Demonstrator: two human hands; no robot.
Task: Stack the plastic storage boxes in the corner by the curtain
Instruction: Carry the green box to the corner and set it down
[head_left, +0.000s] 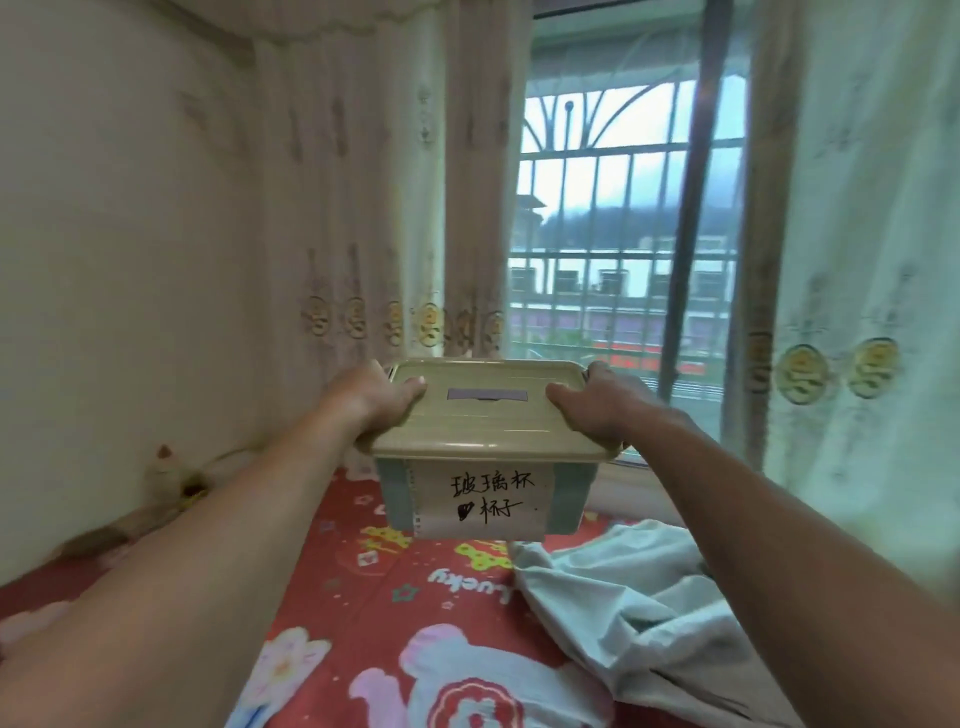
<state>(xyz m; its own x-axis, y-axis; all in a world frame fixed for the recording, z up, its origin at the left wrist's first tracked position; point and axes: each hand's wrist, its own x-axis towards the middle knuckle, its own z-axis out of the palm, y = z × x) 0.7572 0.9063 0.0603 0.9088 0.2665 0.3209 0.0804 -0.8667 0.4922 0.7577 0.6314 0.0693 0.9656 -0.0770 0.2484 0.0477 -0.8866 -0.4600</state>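
Above the red sheet (415, 587), left hand (371, 402) and right hand (597, 402) grasp the storage box (483, 452) by its lid ends. Label suggests glassware: keep it level, lower gently by the curtain (363, 218).

1. The plastic storage box (488, 457) has a beige lid with a grey patch at its centre and a pale grey-green body.
2. A white label with black handwritten characters covers its near side.
3. It is level, lid closed, raised above the red patterned bedding.
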